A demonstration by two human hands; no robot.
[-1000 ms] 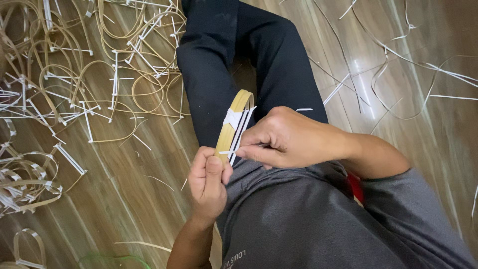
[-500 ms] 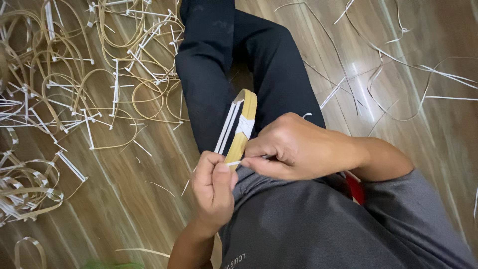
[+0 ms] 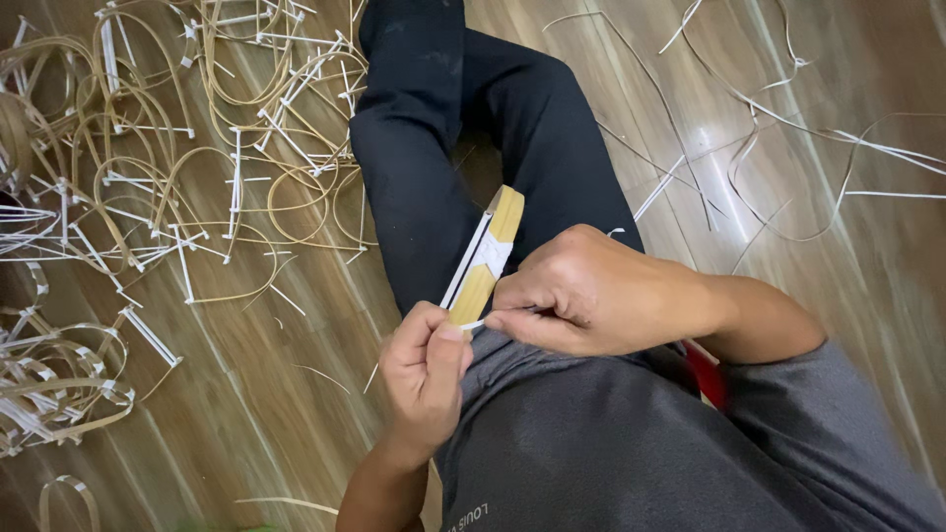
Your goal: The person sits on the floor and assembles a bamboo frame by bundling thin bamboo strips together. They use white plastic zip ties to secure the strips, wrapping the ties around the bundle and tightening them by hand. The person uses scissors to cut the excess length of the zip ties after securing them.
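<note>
1. Head view: the person is sitting on a wooden floor [image 3: 296, 394], wearing black trousers [image 3: 434, 177] and a grey shirt [image 3: 631, 453]; both hands are meeting over the lap, just below the centre of the frame.
2. The left hand [image 3: 424, 379] is coming up from six o'clock. Its fingers are curling together and its thumb is pressing against the near end of a bamboo strip [image 3: 488, 256], so it is pinching that strip.
3. The bamboo strip is pointing away toward one o'clock, tilting over the left thigh. White strips are running along its left edge, and a white band [image 3: 490, 256] is wrapping it near the middle.
4. The right hand [image 3: 591, 291] is reaching in from three o'clock. Its fingers are pressing together, and thumb and forefinger are pinching a thin white strip end [image 3: 475, 324] just beside the left thumb.
5. At nine to eleven o'clock, a pile of bent bamboo loops [image 3: 148, 177] with white ties is lying on the floor, well apart from the hands.
6. At one to two o'clock, loose thin slivers [image 3: 788, 148] are lying scattered on the floor.
7. Something red [image 3: 705, 369] is showing under the right forearm; what it is cannot be told.
</note>
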